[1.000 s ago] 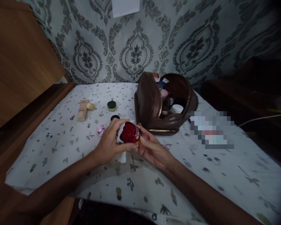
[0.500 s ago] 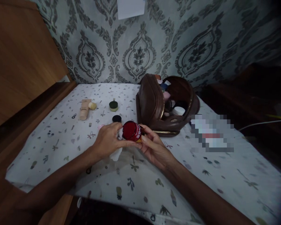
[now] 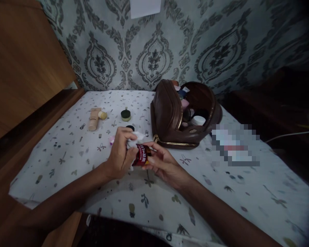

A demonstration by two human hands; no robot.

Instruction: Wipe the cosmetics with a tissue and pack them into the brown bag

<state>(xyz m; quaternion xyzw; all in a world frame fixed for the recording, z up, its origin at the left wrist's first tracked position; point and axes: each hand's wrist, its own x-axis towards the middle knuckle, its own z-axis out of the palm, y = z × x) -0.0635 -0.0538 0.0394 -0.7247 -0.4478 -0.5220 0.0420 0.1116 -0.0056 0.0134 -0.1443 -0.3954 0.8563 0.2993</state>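
At centre, the right hand [image 3: 168,166]'s fingers grip a red jar [image 3: 142,155]; the left [image 3: 121,152]'s pinch white tissue [image 3: 137,136] against it. Right of centre, the open bag [image 3: 167,113] holds a white-lidded jar [image 3: 198,120] and what seem cosmetics [image 3: 184,104].

Bare left hand [image 3: 119,155] and bare right hand [image 3: 170,168], slender fingers [image 3: 161,164], slim bare forearms [image 3: 211,199].

Place: room, apparently in a home.
Wall: covering [image 3: 154,51] with grey ornamental pattern.
Table: patterned cloth [image 3: 92,185], white with small plant prints.
Furniture: brown wooden panel [image 3: 28,51] at left.
Personal items: open brown bag [image 3: 167,113] of small containers; beige tube [image 3: 94,120] lying on cloth.
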